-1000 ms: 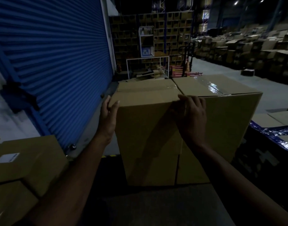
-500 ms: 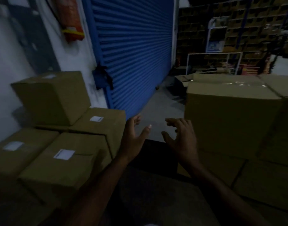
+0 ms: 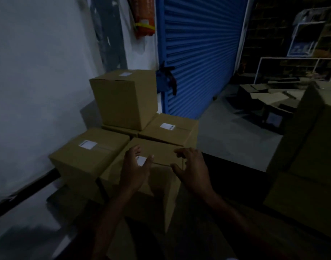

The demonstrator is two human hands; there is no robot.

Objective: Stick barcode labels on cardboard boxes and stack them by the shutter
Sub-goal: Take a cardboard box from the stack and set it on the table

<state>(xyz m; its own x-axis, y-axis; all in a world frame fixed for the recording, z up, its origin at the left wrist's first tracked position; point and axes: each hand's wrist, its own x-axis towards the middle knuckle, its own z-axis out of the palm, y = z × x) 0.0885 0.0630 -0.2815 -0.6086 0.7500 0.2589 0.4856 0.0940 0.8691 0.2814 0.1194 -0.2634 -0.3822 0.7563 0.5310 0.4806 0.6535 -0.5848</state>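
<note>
1. Both hands are out in front, over the nearest cardboard box. The left hand hangs above its top, the right hand above its right edge.
2. The left hand's fingers are spread and loosely bent, thumb out to the right, holding nothing. A white barcode label peeks out between thumb and palm; it looks already stuck on the box top.
3. The right hand's fingers are spread too, curled like a claw, empty. Whether either hand touches the cardboard, I cannot tell in this dim light.
4. Where the boxes are: four of them sit in a cluster on the floor against the white wall, just left of the blue shutter. The rear box stands on top of another; the left box and the right box each show a white label on top.
5. My read: the hands are at the stack by the shutter, about to take hold of or square up the near box. Labelling looks done for every box in this cluster.
6. Next move, as I judge it: close both hands on opposite sides of the near box, then shift it flush with its neighbours or lift it up beside the rear box.
7. Larger unlabelled cartons wait at right.
</note>
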